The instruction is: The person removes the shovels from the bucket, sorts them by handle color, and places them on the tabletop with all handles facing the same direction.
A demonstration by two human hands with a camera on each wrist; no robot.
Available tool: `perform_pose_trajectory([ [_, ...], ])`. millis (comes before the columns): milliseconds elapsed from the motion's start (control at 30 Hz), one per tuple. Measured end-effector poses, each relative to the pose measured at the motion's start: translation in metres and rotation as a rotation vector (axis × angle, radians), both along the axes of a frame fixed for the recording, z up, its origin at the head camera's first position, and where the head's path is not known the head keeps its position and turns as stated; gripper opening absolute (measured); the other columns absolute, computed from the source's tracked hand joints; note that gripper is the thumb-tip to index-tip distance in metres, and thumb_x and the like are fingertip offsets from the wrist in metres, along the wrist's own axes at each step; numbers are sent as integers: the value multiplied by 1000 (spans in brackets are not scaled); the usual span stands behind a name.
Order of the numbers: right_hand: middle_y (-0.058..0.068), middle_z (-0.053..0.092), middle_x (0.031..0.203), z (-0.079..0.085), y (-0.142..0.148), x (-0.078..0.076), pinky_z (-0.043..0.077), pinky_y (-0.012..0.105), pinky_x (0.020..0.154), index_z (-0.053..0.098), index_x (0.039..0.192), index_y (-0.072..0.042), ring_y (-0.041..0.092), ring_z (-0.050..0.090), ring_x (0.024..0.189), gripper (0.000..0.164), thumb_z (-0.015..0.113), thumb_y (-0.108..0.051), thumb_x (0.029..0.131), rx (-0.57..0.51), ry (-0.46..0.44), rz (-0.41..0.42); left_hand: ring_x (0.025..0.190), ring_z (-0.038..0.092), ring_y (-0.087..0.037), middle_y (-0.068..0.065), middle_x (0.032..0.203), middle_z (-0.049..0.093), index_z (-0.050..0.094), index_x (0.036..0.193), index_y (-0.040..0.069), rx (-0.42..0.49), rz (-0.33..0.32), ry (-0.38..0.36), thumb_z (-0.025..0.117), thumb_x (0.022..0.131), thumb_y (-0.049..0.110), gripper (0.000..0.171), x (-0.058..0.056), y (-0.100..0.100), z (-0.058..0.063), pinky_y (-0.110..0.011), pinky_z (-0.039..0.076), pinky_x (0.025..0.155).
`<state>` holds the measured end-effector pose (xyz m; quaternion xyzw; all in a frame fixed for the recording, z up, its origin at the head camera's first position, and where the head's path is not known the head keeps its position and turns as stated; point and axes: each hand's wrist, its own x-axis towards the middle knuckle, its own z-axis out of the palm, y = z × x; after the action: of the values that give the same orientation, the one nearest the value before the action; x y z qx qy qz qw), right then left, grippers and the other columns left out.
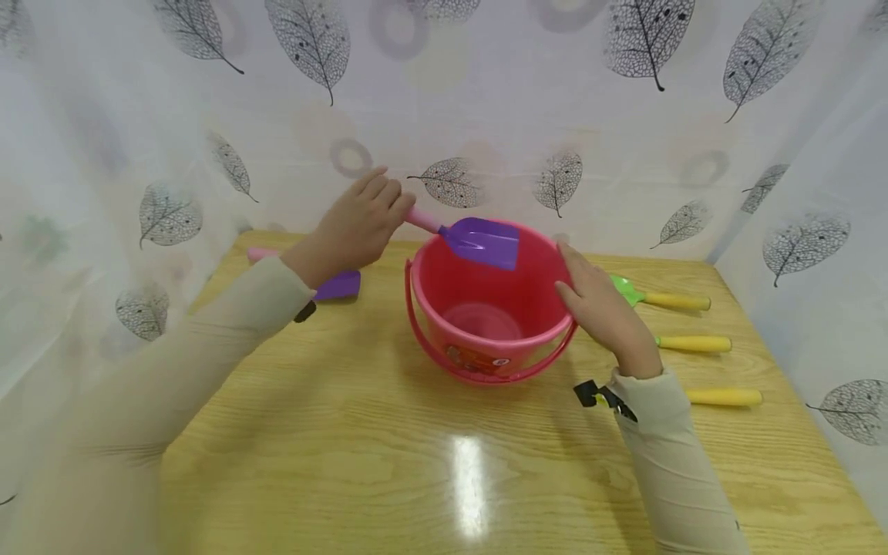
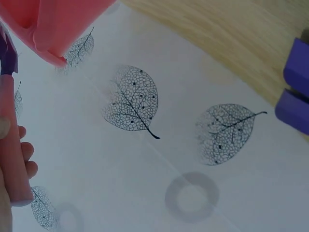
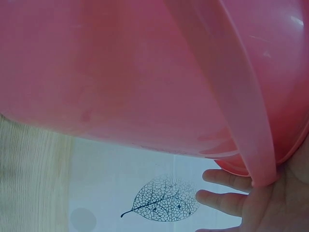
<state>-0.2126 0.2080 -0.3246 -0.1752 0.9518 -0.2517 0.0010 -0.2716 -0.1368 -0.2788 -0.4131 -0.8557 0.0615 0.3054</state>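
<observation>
In the head view my left hand (image 1: pixel 364 220) grips the pink handle of a toy shovel (image 1: pixel 486 243). Its purple blade hangs over the far side of the mouth of a pink-red bucket (image 1: pixel 444 339). The left wrist view has my fingers (image 2: pixel 27 151) wrapped about that handle (image 2: pixel 13 159). My right hand (image 1: pixel 607 312) rests on the bucket's right rim, thumb tip over the inside. Seen from the right wrist, straight, spread fingers (image 3: pixel 224 202) lie beside the rim near the end of the bucket's handle (image 3: pixel 241 106). Inside, the visible bucket floor is bare.
Behind my left forearm lies another purple-bladed shovel (image 1: pixel 340 285) with a pink handle. To the right of the bucket are a green-bladed tool (image 1: pixel 676 301) and two more yellow handles (image 1: pixel 694 344), partly hidden by my right arm. A leaf-patterned curtain (image 1: pixel 444 116) surrounds the wooden table (image 1: pixel 361 447).
</observation>
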Motion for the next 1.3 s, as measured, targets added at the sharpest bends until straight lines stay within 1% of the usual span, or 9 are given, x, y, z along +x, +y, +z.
perform_pose_trajectory([
  [67, 12, 13, 158, 0, 0, -1, 21, 59, 112, 6, 152, -8, 39, 17, 143, 63, 36, -25, 99, -2, 0, 3, 85, 47, -35, -20, 85, 50, 51, 106, -4, 50, 24, -31, 38, 94, 6, 20, 5, -5, -2, -45, 39, 99],
  [200, 12, 12, 159, 0, 1, -1, 21, 59, 112, 6, 152, -8, 39, 17, 144, 63, 36, -26, 100, -3, 1, 3, 84, 38, -33, -19, 85, 43, 49, 109, 0, 95, 120, -87, 46, 96, 21, 25, 15, -13, -4, -45, 33, 85],
  [300, 13, 14, 158, 0, 0, -2, 21, 59, 112, 7, 152, -9, 39, 18, 143, 63, 36, -25, 99, -13, 0, 0, 86, 35, -34, -17, 87, 40, 47, 110, 4, 119, 188, -113, 55, 92, 29, 31, 24, -21, -6, -47, 30, 84],
  [467, 14, 15, 158, -1, 1, -1, 22, 58, 113, 7, 152, -8, 38, 19, 143, 63, 37, -23, 99, -23, -6, 2, 74, 35, -33, -17, 79, 41, 48, 98, 8, 218, 195, -76, 63, 87, 23, 24, 32, -40, -13, -45, 31, 71],
  [600, 14, 14, 158, -3, 1, -1, 21, 58, 113, 7, 152, -7, 38, 18, 143, 62, 37, -24, 99, -19, -2, 3, 65, 35, -32, -17, 72, 42, 49, 95, 9, 261, 193, -39, 60, 89, 26, 21, 34, -60, -22, -45, 31, 65],
  [833, 15, 14, 158, -4, 1, 0, 21, 58, 113, 6, 152, -7, 39, 17, 143, 63, 37, -23, 99, -12, -2, 5, 67, 43, -37, -20, 76, 49, 50, 101, 6, 235, 265, -73, 59, 89, 15, 18, 40, -98, -49, -47, 34, 68],
  [1000, 15, 15, 158, -3, 1, 0, 21, 58, 113, 6, 152, -7, 39, 18, 143, 63, 36, -23, 99, -17, -1, 4, 76, 42, -38, -21, 82, 47, 50, 102, 3, 296, 291, -155, 59, 88, 10, 18, 45, -122, -77, -51, 32, 78],
  [1067, 16, 15, 157, -3, 1, 0, 21, 58, 113, 6, 152, -7, 39, 18, 143, 62, 36, -23, 99, -18, 3, 4, 79, 42, -37, -21, 87, 48, 51, 110, 4, 320, 299, -195, 58, 88, 8, 23, 46, -131, -90, -50, 32, 78],
  [1300, 15, 16, 157, -3, 0, -2, 22, 57, 113, 7, 152, -8, 37, 19, 143, 63, 37, -23, 99, -33, 10, 3, 78, 46, -40, -21, 85, 47, 48, 104, 1, 271, 357, -283, 59, 88, 9, 21, 51, -162, -125, -52, 34, 76],
])
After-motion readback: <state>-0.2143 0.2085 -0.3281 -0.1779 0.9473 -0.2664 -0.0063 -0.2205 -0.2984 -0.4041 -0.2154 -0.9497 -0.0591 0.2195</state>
